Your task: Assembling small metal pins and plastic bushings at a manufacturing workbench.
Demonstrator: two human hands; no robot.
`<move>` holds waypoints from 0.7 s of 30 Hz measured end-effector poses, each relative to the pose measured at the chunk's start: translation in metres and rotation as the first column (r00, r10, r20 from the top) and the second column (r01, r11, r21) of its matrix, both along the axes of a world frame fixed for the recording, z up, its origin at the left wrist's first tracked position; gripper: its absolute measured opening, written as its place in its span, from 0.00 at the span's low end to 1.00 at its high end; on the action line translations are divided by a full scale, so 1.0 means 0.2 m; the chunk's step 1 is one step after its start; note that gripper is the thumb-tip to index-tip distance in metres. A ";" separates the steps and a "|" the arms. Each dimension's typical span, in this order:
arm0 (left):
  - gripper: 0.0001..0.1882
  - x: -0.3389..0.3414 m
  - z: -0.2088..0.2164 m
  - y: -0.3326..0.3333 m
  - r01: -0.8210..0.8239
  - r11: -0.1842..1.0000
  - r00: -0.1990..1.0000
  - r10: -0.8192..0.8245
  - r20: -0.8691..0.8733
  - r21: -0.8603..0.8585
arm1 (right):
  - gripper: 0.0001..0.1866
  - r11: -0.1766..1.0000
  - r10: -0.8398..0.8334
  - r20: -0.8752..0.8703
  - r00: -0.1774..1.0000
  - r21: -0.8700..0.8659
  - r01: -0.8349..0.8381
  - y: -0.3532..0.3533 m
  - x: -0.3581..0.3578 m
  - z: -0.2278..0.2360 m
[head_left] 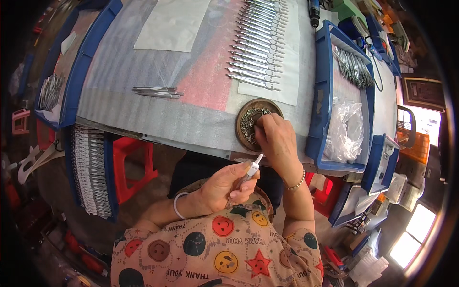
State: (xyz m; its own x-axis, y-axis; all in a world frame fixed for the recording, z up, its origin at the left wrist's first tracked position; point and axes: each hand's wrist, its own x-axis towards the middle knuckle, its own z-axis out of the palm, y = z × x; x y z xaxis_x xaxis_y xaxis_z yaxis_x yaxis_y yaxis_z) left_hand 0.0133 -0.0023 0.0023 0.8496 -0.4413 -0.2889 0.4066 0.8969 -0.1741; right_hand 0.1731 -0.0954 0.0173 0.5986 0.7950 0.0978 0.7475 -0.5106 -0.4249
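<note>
My left hand (224, 187) is closed round a slim silver pen-like tool (249, 174), held in front of my body with its narrow pale tip pointing up and away. To its right, my right hand (277, 138) reaches into a round brown bowl (241, 139) at the table's near edge. Small metal parts (248, 123) fill the bowl. The right fingers are bent together among these parts; what they pinch is hidden. Beyond the bowl, several slim silver tools (256, 52) lie side by side in a long row on white paper.
Two or three thin metal tools (158, 92) lie left of centre on the table. A blue tray (315, 119) at right holds metal pieces and clear plastic bags (345, 129). Another blue tray (79, 81) stands at left, above a crate of stacked tools (91, 167) and a red stool (125, 160).
</note>
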 end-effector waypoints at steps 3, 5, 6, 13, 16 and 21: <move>0.17 0.00 -0.01 0.00 -0.013 1.000 1.000 0.013 0.018 0.000 | 0.06 0.988 -0.082 -0.192 0.978 0.112 0.104 -0.04 0.01 0.02; 0.16 0.00 -0.01 0.00 0.020 1.000 1.000 -0.019 0.014 -0.021 | 0.06 0.967 -0.155 -0.309 0.938 0.145 0.207 -0.07 0.02 0.06; 0.16 0.00 -0.02 0.00 0.019 1.000 1.000 -0.018 0.012 -0.022 | 0.05 0.950 -0.188 -0.382 0.905 0.163 0.267 -0.07 0.03 0.07; 0.17 0.02 -0.01 -0.01 0.016 0.999 1.000 -0.016 -0.003 -0.038 | 0.05 0.896 -0.112 -0.673 0.731 0.249 0.367 -0.12 0.09 0.05; 0.17 0.02 -0.01 -0.01 0.015 0.999 1.000 -0.015 -0.006 -0.039 | 0.05 0.818 -0.092 -0.768 0.633 0.304 0.488 -0.11 0.09 0.08; 0.17 0.02 -0.02 -0.02 0.013 0.999 1.000 -0.014 -0.022 -0.042 | 0.07 0.824 -0.067 -0.786 0.614 0.304 0.479 -0.15 0.09 0.08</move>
State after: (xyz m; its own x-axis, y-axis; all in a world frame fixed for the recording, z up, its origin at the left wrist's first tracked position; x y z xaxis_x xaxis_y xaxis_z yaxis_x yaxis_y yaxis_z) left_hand 0.0171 -0.0060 -0.0020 0.8369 -0.4648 -0.2891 0.4143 0.8831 -0.2203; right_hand 0.1902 -0.1251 0.0333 0.8097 0.5597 -0.1765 -0.0516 -0.2316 -0.9714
